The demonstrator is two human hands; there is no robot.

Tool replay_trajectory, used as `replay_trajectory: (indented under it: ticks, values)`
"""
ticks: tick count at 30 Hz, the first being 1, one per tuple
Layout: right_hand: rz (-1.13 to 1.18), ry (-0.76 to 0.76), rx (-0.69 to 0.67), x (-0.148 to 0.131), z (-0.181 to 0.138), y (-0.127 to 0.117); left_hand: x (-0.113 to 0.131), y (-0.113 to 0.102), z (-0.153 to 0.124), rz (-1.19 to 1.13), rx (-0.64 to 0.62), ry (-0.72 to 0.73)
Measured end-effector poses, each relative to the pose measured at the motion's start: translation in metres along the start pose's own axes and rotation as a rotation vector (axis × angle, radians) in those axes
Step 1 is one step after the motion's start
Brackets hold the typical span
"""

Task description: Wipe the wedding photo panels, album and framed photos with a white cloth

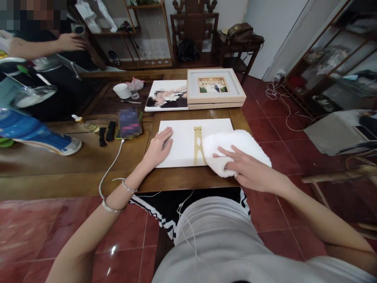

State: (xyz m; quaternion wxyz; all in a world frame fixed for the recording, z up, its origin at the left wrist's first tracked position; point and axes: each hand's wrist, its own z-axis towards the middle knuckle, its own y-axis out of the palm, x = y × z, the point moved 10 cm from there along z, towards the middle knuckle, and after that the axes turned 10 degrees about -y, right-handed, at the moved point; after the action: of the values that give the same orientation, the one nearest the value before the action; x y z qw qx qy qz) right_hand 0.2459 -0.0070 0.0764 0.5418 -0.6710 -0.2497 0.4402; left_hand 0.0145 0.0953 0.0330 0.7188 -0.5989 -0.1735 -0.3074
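Note:
A flat white panel point(181, 145) lies at the table's front edge. Near its middle is a yellowish, cat-shaped piece point(198, 142) with an oval hole and two legs. My left hand point(160, 145) rests on the panel's left side, fingers stretched out. On the right, my right hand point(243, 167) grips a fluffy white cloth point(244, 143), pressing it down with spread fingers and a fold tucked by the thumb. The cloth covers the panel's right part and hangs past its edge, touching the yellowish piece.
Behind the panel lie a photo print point(169, 96) and a light wooden picture frame point(216, 98). A phone point(129, 122) with a white cable, a dropper bottle point(85, 124) and a large blue bottle point(35, 129) are leftward. Another person's hand point(71, 42) holds a dark object beyond the table.

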Motion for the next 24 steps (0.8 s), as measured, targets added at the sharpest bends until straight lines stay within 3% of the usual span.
replay_trajectory:
  ticks: [3,11,14,18,24]
  values:
    - [0.031,0.034,0.028,0.014,0.003,-0.006,0.000,0.000,0.000,0.000,0.003,0.004]
    - [-0.069,0.136,0.165,0.108,0.065,-0.028,-0.002,0.000,0.000,-0.006,0.010,0.002]
    - [-0.123,0.148,0.181,0.120,0.080,-0.029,-0.002,0.000,0.000,-0.009,0.004,-0.004]
    - [-0.146,0.109,0.171,0.100,0.074,-0.021,-0.002,0.001,0.000,-0.018,-0.003,-0.004]
    - [-0.086,0.027,0.110,0.031,0.029,-0.002,-0.002,0.001,0.000,-0.021,0.003,-0.003]
